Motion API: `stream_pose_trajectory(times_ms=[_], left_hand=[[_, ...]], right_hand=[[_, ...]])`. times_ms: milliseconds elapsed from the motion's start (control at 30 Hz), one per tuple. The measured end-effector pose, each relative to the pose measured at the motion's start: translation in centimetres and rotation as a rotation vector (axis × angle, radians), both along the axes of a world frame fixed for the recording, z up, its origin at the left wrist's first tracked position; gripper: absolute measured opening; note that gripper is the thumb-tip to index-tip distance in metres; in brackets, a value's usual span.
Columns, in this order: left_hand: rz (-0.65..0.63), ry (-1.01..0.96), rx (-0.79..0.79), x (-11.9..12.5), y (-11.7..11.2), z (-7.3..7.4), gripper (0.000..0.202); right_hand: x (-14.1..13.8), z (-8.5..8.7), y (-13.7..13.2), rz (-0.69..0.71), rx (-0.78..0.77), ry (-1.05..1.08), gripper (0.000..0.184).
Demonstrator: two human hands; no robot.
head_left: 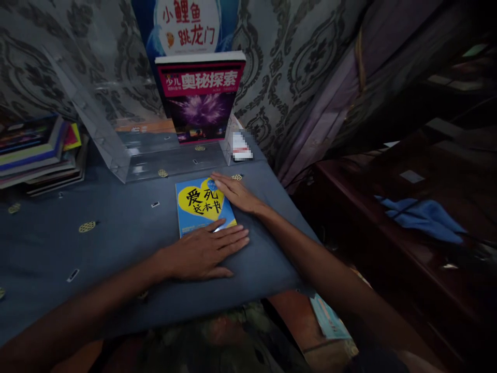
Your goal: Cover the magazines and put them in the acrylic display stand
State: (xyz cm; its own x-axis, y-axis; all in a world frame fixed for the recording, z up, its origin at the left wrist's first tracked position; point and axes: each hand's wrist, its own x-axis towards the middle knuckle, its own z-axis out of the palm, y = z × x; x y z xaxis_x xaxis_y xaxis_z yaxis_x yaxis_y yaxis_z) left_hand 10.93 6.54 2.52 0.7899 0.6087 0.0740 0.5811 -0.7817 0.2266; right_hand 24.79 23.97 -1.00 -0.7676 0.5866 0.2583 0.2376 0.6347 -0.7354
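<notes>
A blue book with a yellow heart on its cover lies flat on the blue-grey tablecloth. My left hand rests flat on the book's near edge, fingers stretched out to the right. Flat along the book's far right edge lies my right hand, fingers extended. Behind the book stands a clear acrylic book stand holding an upright magenta-and-purple book, with a taller blue-and-white book behind it.
A stack of books lies at the table's left. Patterned wallpaper rises behind. To the right hangs a curtain and a dark wooden cabinet with a blue cloth. Another booklet lies below the table's edge.
</notes>
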Motion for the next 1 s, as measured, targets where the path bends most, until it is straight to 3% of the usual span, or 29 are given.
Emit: stream_pose_trajectory(times_ms=[200, 367, 467, 633, 733, 833, 1000], left_hand=[[0.014, -0.029, -0.047, -0.3, -0.3, 0.1, 0.061], [0.05, -0.176, -0.132, -1.3, -1.2, 1.2, 0.041], [0.157, -0.26, -0.188, -3.0, -2.0, 2.0, 0.034], [0.343, -0.392, -0.217, -7.2, -2.5, 2.5, 0.049], [0.428, -0.401, -0.117, -8.1, -2.2, 2.1, 0.045], [0.543, -0.348, 0.063, -7.4, -1.4, 1.1, 0.028], [0.695, -0.122, 0.2, -6.4, 0.0, -1.9, 0.056]], right_hand=[[-0.2, 0.1, -0.5, -0.006, 0.16, -0.065, 0.058], [0.8, 0.3, -1.6, -0.082, 0.302, -0.108, 0.048], [2.2, 0.5, -3.1, -0.131, 0.398, -0.133, 0.039], [4.4, 1.2, -7.0, -0.184, 0.497, -0.18, 0.03], [4.5, 2.2, -8.5, -0.226, 0.544, -0.259, 0.027], [3.0, 3.2, -8.9, -0.243, 0.529, -0.277, 0.029], [-2.3, 3.3, -8.4, 0.073, 0.345, -0.109, 0.045]])
